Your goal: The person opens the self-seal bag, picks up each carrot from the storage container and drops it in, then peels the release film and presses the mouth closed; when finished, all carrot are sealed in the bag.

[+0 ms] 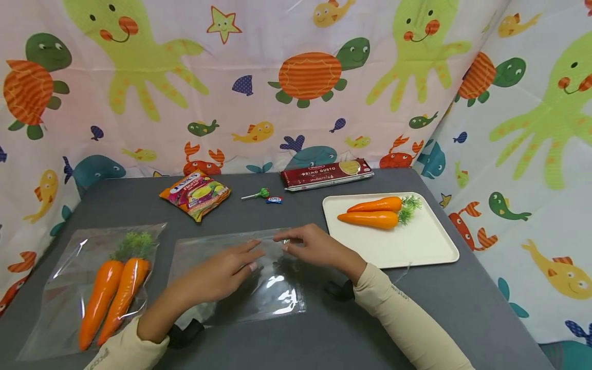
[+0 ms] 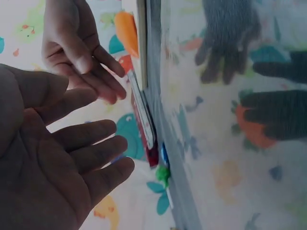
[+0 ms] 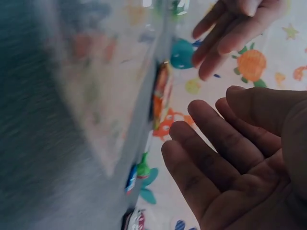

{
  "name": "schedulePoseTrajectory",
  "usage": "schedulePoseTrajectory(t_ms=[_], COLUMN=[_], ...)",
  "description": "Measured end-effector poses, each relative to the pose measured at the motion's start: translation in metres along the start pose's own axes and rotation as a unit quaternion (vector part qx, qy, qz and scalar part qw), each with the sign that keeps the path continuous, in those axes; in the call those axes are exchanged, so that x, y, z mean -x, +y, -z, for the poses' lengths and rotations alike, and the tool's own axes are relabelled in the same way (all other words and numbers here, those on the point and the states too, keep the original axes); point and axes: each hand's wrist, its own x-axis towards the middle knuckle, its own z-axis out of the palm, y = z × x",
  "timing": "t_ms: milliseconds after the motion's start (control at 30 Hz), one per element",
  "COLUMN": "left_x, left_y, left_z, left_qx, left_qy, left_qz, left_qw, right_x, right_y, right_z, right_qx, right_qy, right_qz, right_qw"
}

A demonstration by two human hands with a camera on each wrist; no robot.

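Observation:
An empty clear plastic bag (image 1: pixel 240 288) lies flat on the grey table (image 1: pixel 351 334) in front of me. My left hand (image 1: pixel 226 270) hovers over its middle with the fingers straight and holds nothing. My right hand (image 1: pixel 307 245) is over the bag's far right corner, fingers relaxed and also empty. In the left wrist view the left palm (image 2: pixel 57 167) and the right hand (image 2: pixel 81 52) both stand off the shiny bag (image 2: pixel 230 143). In the right wrist view the right palm (image 3: pixel 235 163) is open, with the left hand's fingers (image 3: pixel 230 28) beyond it.
A second clear bag (image 1: pixel 65 288) at the left holds two plastic carrots (image 1: pixel 113 293). A white tray (image 1: pixel 416 246) at the right bears two more carrots (image 1: pixel 372 211). Along the back lie a snack packet (image 1: pixel 195 193), a lollipop (image 1: pixel 256 195), a small candy (image 1: pixel 274 200) and a spaghetti pack (image 1: pixel 326 173).

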Motion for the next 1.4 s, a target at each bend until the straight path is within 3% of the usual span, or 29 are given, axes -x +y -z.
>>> schedulePoseTrajectory(t_ms=[467, 867, 1000, 1233, 1400], left_x=[-0.019, -0.031, -0.034, -0.034, -0.031], left_y=[-0.004, -0.012, -0.011, -0.005, -0.006], left_z=[-0.026, -0.034, -0.037, -0.039, -0.038], left_qx=[-0.006, -0.052, -0.062, -0.064, -0.058], left_qy=[-0.047, -0.048, -0.069, -0.127, -0.119], left_qz=[0.001, -0.009, -0.012, 0.033, 0.045], left_qw=[0.9989, 0.9974, 0.9956, 0.9893, 0.9901], right_x=[0.027, 0.027, 0.028, 0.029, 0.029], right_y=[0.015, 0.015, 0.017, 0.018, 0.019], right_z=[-0.006, -0.013, -0.014, -0.014, -0.014], right_qx=[0.127, 0.158, 0.158, 0.157, 0.160], right_qy=[-0.084, -0.108, -0.110, -0.117, -0.119], right_qz=[-0.018, -0.021, -0.022, -0.022, -0.023], right_qw=[0.988, 0.981, 0.981, 0.980, 0.980])
